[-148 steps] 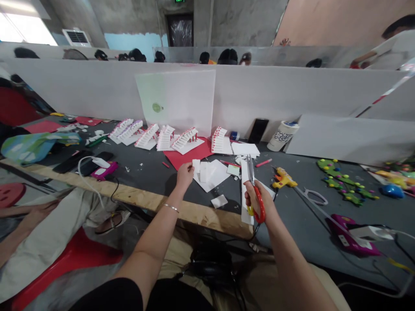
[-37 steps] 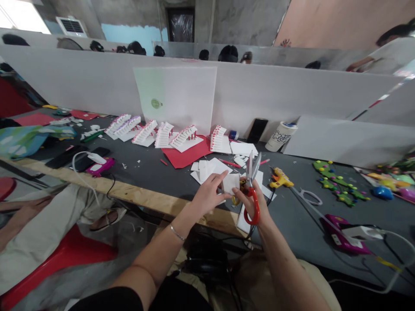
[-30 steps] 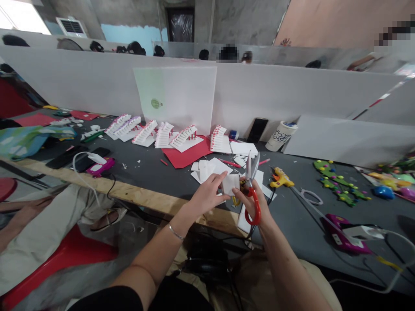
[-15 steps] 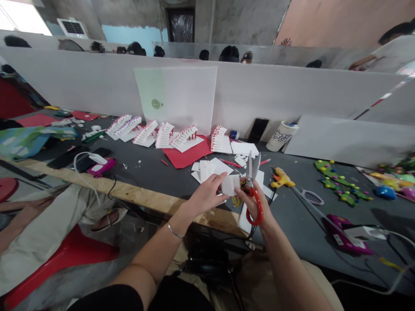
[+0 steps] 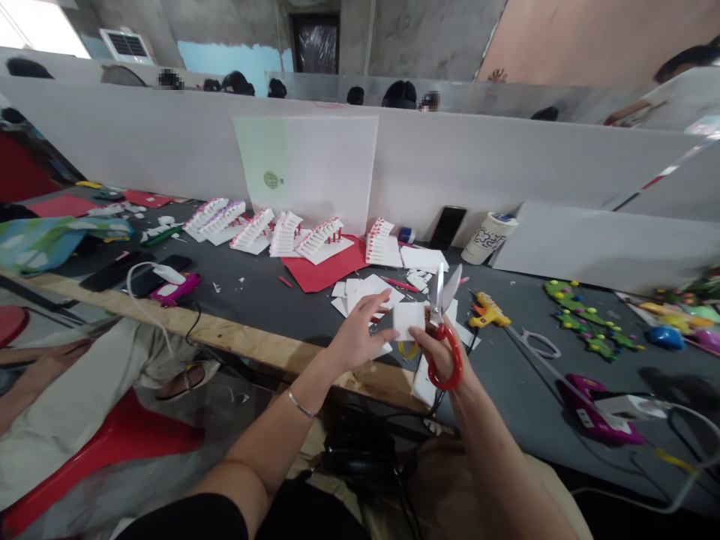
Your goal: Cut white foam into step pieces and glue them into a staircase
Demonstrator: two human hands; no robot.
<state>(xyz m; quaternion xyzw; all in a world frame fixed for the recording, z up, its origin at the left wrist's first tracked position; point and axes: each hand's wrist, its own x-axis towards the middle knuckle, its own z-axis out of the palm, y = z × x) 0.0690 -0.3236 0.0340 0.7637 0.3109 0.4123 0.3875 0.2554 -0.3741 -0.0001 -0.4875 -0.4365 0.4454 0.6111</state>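
My right hand (image 5: 439,351) holds red-handled scissors (image 5: 451,288), their blades pointing up and apart. Its thumb also pins a small white square card (image 5: 408,318). To the left of the card is my left hand (image 5: 355,336), its fingers spread and its thumb tip by the card's lower left edge; whether it touches cannot be made out. Beneath the hands lie loose white cards (image 5: 371,291) and a pink pencil (image 5: 398,284). Small white stair-like models with red posts (image 5: 323,238) stand in a row behind, some of them on a red sheet (image 5: 315,277).
A yellow glue gun (image 5: 488,310) lies right of my hands, with its cable trailing. Further right are grey-rimmed glasses (image 5: 541,344) and a purple power strip (image 5: 599,412). A white cup (image 5: 488,238) and a phone (image 5: 448,227) stand by the white partition (image 5: 439,157). Another person's leg (image 5: 112,375) is at left.
My left hand has let go of the white card and its fingers have spread. The card now faces up flatter in my right hand, which still holds the scissors and has shifted slightly right.
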